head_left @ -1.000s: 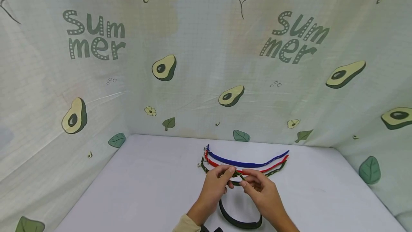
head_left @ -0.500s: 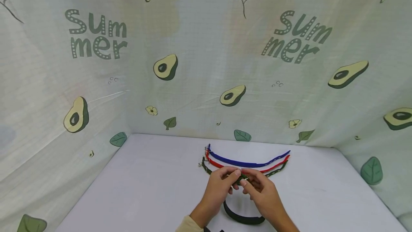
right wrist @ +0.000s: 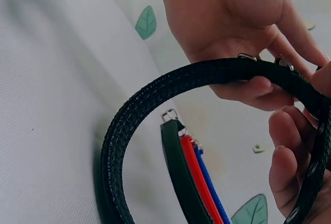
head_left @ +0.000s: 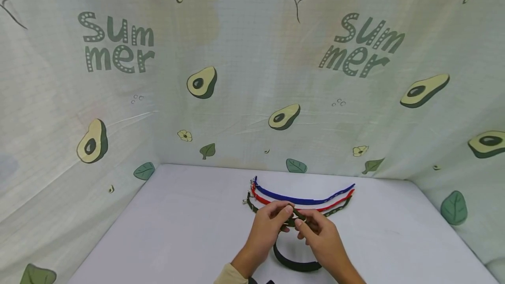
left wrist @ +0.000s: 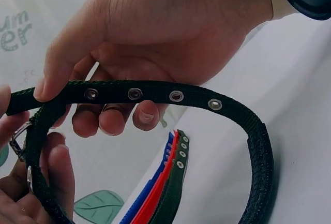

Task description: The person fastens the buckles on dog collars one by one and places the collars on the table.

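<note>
Both hands hold a dark green webbing collar [head_left: 296, 266], bent into a loop that hangs toward me over the white table. My left hand [head_left: 263, 231] pinches the strap's eyelet end between thumb and forefinger, its other fingers loosely curled below. In the left wrist view, several metal-ringed eyelets [left wrist: 135, 94] run along this strap. The fingers of my right hand [head_left: 321, 236] grip the collar's other end at the metal buckle [left wrist: 19, 140]. At the buckle the two ends overlap, and the strap tip reaches past the left thumb to the right fingers.
Behind the hands, a blue collar [head_left: 292, 199], a red collar [head_left: 262, 200] and another dark green collar [head_left: 337, 209] lie side by side on the white table [head_left: 177, 222]. A printed cloth [head_left: 236, 34] rises at the back and sides.
My hands first drew closer together at the buckle. Now a length of strap shows slanting between the fingertips, and the loop below has shifted slightly.
</note>
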Tool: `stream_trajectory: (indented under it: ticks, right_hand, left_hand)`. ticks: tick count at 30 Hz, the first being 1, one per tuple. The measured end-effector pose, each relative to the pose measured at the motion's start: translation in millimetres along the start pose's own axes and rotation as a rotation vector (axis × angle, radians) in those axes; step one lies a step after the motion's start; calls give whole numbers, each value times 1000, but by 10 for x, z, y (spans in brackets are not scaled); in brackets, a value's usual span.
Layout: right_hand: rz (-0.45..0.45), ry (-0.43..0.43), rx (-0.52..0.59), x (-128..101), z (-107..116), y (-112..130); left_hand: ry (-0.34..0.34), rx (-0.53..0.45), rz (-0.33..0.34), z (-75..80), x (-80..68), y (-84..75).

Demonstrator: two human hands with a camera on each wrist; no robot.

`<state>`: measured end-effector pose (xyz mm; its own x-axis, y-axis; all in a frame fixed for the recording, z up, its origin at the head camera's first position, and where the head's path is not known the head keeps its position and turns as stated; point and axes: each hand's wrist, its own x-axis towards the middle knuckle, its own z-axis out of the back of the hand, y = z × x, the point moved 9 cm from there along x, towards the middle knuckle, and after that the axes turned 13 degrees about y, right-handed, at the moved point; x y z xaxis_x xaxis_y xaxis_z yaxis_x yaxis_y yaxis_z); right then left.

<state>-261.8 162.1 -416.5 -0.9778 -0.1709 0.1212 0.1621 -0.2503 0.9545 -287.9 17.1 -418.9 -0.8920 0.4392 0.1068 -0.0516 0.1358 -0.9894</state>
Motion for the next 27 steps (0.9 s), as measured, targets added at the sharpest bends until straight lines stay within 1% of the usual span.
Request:
stream_trajectory:
  ticks: [6, 16, 23, 27]
  right_hand:
    - [6, -2, 9, 6, 6, 1]
    - [-17, -22, 34, 12, 26, -36]
    - [-35, 25, 57, 24, 11, -62]
    - [-11, 35, 52, 16, 24, -37]
  left_hand:
    - [-30, 1, -22, 35, -14, -26]
    - [-51, -16, -26, 54, -18, -27]
    - [-57, -40, -46, 63, -27, -51]
    - [-46, -36, -46, 52, -24, -60]
